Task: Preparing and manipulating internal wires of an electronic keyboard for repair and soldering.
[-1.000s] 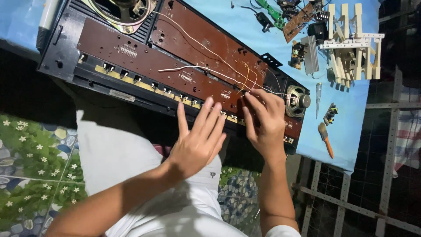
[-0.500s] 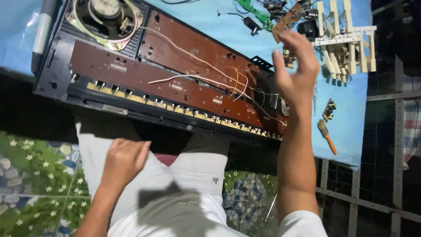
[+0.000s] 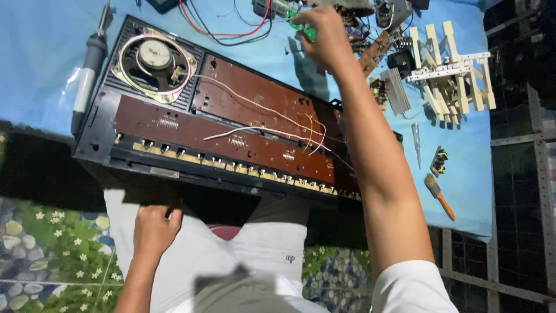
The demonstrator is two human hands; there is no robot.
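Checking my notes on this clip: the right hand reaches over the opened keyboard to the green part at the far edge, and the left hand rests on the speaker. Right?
Not quite. The right hand does reach over the opened keyboard to the green part, but the left hand is not on the speaker; it rests on the person's lap, near the keyboard's front edge. The head view shows this.

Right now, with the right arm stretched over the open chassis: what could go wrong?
1. The right hand reaches to the green part with its forearm over the loose white wires; it could snag them on the brown circuit board.
2. The left hand rests on the lap, so nothing steadies the chassis at the table edge.
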